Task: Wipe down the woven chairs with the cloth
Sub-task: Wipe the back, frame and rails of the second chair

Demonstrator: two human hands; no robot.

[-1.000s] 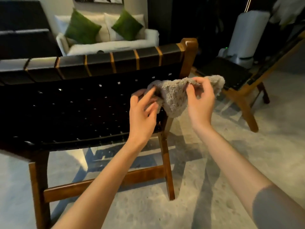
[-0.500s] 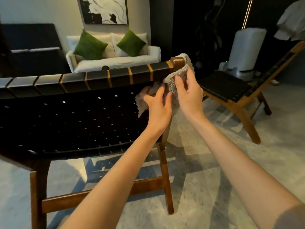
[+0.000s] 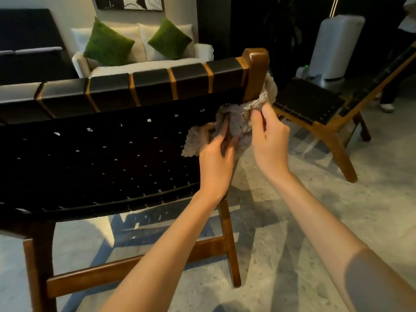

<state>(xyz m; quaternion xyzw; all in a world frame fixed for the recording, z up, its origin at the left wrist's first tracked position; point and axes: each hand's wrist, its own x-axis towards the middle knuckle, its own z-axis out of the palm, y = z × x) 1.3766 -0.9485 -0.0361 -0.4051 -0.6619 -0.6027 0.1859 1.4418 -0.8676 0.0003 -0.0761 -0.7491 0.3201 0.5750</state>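
Both clutch the cloth (image 3: 240, 124) — left hand (image 3: 216, 165) below it, right hand (image 3: 272, 143) beside — against the chair post (image 3: 256, 73).

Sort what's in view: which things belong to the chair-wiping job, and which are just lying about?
Job: cloth, held by left hand and right hand; near chair; far chair.
Not the job: sofa; green cushions; white appliance; picture.

Left hand (image 3: 216, 163) and right hand (image 3: 269, 140) grip the cloth (image 3: 239, 124) around the woven chair (image 3: 112, 154) post
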